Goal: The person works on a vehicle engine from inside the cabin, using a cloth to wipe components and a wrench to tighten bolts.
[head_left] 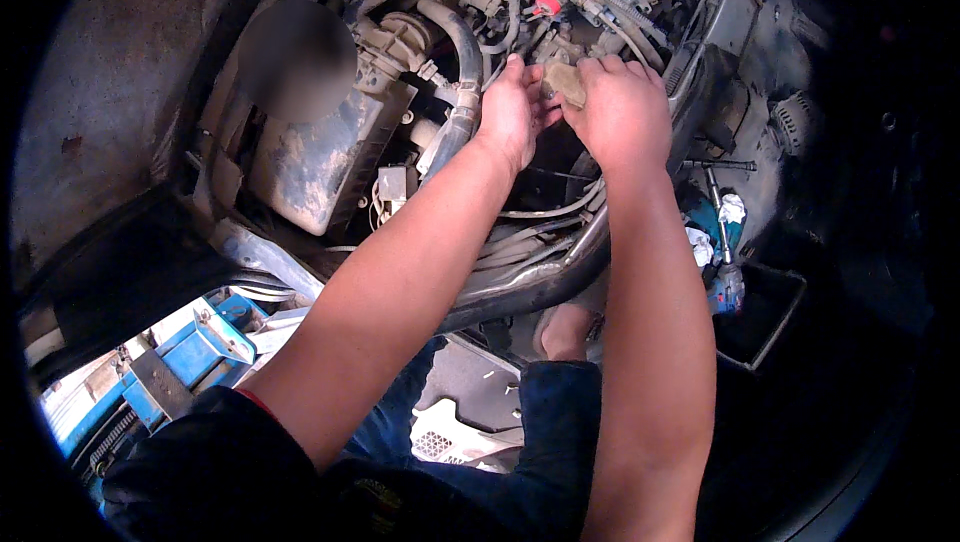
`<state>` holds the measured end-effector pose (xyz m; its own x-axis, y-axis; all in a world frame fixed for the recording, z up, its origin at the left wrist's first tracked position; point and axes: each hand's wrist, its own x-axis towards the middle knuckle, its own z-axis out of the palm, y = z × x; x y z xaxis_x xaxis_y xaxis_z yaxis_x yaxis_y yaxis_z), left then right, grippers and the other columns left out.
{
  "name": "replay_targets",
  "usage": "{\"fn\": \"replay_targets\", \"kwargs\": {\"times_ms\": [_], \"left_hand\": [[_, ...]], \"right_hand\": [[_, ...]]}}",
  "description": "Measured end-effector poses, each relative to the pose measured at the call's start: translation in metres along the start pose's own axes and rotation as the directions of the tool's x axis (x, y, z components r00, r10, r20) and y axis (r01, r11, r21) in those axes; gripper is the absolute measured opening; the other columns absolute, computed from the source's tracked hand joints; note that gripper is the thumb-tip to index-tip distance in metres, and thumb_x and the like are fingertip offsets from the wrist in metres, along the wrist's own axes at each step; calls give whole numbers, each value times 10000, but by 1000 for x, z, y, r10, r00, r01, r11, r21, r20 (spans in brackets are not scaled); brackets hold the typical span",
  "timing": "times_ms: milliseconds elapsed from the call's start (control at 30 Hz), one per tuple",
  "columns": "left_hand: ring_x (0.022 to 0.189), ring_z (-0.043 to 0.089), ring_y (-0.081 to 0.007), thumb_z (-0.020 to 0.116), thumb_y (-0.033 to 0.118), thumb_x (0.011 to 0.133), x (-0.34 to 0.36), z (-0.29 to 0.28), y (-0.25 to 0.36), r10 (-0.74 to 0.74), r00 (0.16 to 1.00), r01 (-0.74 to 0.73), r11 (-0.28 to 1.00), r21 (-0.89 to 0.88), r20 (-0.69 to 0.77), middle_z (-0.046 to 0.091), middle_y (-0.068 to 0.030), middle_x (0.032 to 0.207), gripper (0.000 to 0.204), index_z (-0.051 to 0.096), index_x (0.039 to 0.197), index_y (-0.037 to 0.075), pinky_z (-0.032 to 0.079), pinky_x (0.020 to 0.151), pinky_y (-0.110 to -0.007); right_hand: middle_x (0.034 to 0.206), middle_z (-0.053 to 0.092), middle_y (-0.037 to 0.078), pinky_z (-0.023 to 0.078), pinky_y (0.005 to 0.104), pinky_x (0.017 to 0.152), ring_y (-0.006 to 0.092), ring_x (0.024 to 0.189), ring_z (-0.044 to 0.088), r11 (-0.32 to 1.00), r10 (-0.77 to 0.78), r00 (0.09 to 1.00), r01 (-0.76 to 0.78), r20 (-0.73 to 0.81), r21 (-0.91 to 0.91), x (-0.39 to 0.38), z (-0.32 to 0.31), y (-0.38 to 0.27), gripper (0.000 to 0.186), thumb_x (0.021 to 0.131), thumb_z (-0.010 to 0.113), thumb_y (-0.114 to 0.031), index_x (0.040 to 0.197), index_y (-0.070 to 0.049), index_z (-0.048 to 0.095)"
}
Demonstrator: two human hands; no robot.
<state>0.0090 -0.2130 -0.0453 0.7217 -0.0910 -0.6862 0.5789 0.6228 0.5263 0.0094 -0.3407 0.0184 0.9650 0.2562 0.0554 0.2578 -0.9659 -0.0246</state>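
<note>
Both my hands reach into a dusty engine bay and meet above its hoses. My right hand [628,114] is closed round a flat tan piece [566,84], possibly a pad or folded abrasive; its kind is unclear. My left hand [513,117] sits just left of it, thumb raised and fingers bent toward the piece's edge; what they hold is hidden. A thick dark hose [466,62] runs next to my left hand. Beyond the hands is a red cap [546,5] among thin hoses and fittings.
A dirty black engine housing [312,157] lies left of the hose. Cables [545,227] cross below my hands. At the right rest a T-shaped metal tool [715,187], a blue power tool [728,289] and a black tray [793,307]. Blue metal equipment [195,357] stands at lower left.
</note>
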Motion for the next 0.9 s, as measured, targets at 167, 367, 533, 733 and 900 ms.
{"fn": "replay_targets", "kwargs": {"times_ms": [167, 367, 533, 733, 900], "left_hand": [[945, 578, -174, 376, 447, 1043, 6, 1, -4, 22, 999, -21, 999, 32, -44, 641, -42, 1065, 421, 583, 1138, 92, 442, 866, -364], [962, 560, -146, 435, 188, 1050, 29, -9, -20, 169, 984, -173, 983, 60, 58, 643, -37, 1088, 252, 592, 1185, 44, 439, 892, -315], [960, 582, -162, 392, 147, 1058, 51, -5, -23, 219, 975, -212, 969, 123, -44, 657, -63, 1093, 286, 602, 1198, 13, 453, 905, -314], [986, 629, -209, 349, 105, 1033, 80, 17, -15, 207, 963, -209, 978, 6, -174, 666, -92, 1101, 318, 604, 1198, 8, 496, 898, -349], [1000, 620, -201, 320, 160, 1024, 96, 17, -18, 179, 973, -192, 978, -79, -143, 657, -82, 1131, 358, 597, 1219, 46, 495, 868, -365]], "right_hand": [[1013, 673, 68, 483, 402, 927, 261, 991, 639, 1000, 3, 999, -3, 35, -4, -1, -3, 0, 343, 702, 800, -226, 1005, -124, 676], [1004, 671, 75, 478, 411, 937, 265, 996, 632, 999, 16, 999, -17, 33, 34, 0, -7, -1, 349, 698, 810, -223, 1004, -120, 678], [993, 666, 85, 470, 425, 948, 289, 1000, 617, 978, 4, 998, 10, -70, 206, -1, -14, -1, 420, 704, 804, -223, 1083, -95, 677], [1021, 662, 125, 489, 410, 892, 326, 982, 625, 712, 446, 818, -79, -362, 698, 0, -14, 28, 236, 826, 695, -126, 1049, -51, 674], [1005, 662, 125, 485, 388, 897, 304, 953, 627, 590, 619, 725, -174, -303, 789, -2, -5, 61, 252, 820, 686, -86, 1066, -35, 671]]}}
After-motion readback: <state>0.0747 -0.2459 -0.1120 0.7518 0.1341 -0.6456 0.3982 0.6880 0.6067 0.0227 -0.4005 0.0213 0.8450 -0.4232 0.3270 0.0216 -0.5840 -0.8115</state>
